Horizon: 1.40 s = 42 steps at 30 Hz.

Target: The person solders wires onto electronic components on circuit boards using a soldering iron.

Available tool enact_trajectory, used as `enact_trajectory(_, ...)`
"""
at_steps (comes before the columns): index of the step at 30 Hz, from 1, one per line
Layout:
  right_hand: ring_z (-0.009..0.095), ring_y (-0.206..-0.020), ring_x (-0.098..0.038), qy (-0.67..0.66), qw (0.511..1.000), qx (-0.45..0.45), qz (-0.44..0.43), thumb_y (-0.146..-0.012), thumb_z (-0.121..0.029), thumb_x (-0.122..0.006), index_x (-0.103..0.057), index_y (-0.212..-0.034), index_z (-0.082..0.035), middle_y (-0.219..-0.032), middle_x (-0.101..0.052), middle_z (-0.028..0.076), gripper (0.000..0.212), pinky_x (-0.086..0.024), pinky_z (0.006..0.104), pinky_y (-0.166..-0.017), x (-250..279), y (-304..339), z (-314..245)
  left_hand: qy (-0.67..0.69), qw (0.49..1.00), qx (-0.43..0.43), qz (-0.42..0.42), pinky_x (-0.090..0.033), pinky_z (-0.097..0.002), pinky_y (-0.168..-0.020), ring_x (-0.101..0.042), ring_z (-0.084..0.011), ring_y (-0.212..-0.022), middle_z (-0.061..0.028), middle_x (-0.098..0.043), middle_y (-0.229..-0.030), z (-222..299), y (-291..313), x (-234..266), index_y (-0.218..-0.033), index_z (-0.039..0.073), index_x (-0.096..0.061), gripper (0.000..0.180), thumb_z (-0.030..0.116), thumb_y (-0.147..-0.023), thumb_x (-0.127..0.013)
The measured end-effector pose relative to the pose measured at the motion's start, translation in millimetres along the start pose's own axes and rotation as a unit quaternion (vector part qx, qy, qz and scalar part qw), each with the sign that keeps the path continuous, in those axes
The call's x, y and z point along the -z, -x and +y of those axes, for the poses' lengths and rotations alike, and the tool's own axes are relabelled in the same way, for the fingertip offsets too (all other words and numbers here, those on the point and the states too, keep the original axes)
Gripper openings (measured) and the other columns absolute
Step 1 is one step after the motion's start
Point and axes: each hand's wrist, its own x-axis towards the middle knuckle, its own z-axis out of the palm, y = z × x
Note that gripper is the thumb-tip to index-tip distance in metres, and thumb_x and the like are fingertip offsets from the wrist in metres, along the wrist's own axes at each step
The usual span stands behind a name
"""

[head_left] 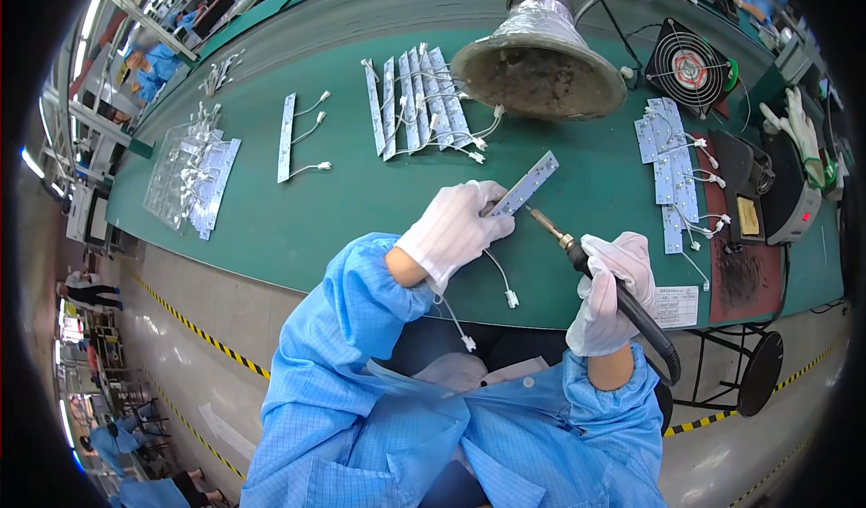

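Observation:
My left hand (458, 228), in a white glove, is closed on one end of a narrow LED strip board (529, 183), tilted up above the green table. White wires with small connectors (511, 299) hang below that hand. In my gloved right hand (616, 287) is a soldering iron (577, 254), gripped by its black handle. Its tip points at the board's lower edge near my left fingers; whether it touches cannot be made out. A row of similar boards with white leads (417, 102) lies beyond my hands, and a single board (286, 138) rests to their left.
A fume extraction hood (541, 61) hangs over the table's far side. At right are stacked boards (669, 170), a fan (690, 68), a soldering station (794, 210) with a sponge (748, 217), and a paper label (675, 307). A clear tray (171, 183) with boards sits far left.

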Motion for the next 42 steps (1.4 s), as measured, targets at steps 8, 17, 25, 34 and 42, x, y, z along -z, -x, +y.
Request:
enact_trajectory(8, 0.024, -0.066, -0.05, -0.02, 0.998, 0.011, -0.061, -0.079, -0.006, -0.05, -0.058, -0.092, -0.002, -0.081, -0.063, 0.012, 0.016, -0.042, 0.0383, -0.065, -5, -6, -3, 0.039, 0.999, 0.009, -0.01, -0.046, -0.0415, -0.061, -0.056, -0.0375, -0.061, -0.0234, -0.058, -0.067, -2, -1, 3, -0.099, -0.003, -0.065, 0.036, 0.025, -0.077, -0.065)
enact_trajectory(17, 0.024, -0.065, -0.049, 0.012, 0.998, 0.023, -0.06, -0.079, -0.008, -0.052, -0.059, -0.095, -0.003, -0.078, -0.061, 0.009, 0.018, -0.042, 0.0385, -0.065, -11, -5, -2, 0.024, 1.0, 0.005, -0.006, -0.049, -0.043, -0.067, -0.06, -0.041, -0.071, -0.0253, -0.061, -0.077, -3, -2, 0, -0.099, -0.001, -0.067, 0.035, 0.025, -0.076, -0.066)
enact_trajectory(25, 0.024, -0.066, -0.05, 0.0, 0.996, 0.027, -0.079, -0.08, -0.008, -0.053, -0.059, -0.097, -0.003, -0.079, -0.061, 0.01, 0.019, -0.043, 0.0394, -0.068, -14, -6, -2, 0.019, 1.0, -0.014, 0.011, -0.049, -0.043, -0.066, -0.059, -0.0408, -0.069, -0.0241, -0.062, -0.077, -7, -2, -3, -0.097, 0.0, -0.068, 0.032, 0.025, -0.076, -0.065)
enact_trajectory(34, 0.025, -0.068, -0.05, -0.012, 0.998, -0.025, -0.05, -0.079, -0.006, -0.052, -0.06, -0.094, -0.004, -0.077, -0.062, 0.009, 0.017, -0.043, 0.0391, -0.069, -7, -2, -4, 0.086, 0.995, 0.047, -0.01, -0.05, -0.0382, -0.066, -0.061, -0.0366, -0.067, -0.0241, -0.063, -0.078, -8, -3, 0, -0.099, -0.002, -0.067, 0.038, 0.026, -0.074, -0.067)
enact_trajectory(42, 0.023, -0.065, -0.055, 0.014, 0.998, 0.017, -0.052, -0.069, 0.001, -0.062, -0.063, -0.094, -0.005, -0.082, -0.066, 0.007, 0.026, -0.043, 0.0391, -0.067, -5, -5, -3, 0.097, 0.994, 0.059, -0.007, -0.051, -0.0366, -0.072, -0.064, -0.0328, -0.071, -0.0247, -0.065, -0.082, -13, -4, -3, -0.105, -0.003, -0.067, 0.042, 0.025, -0.073, -0.067)
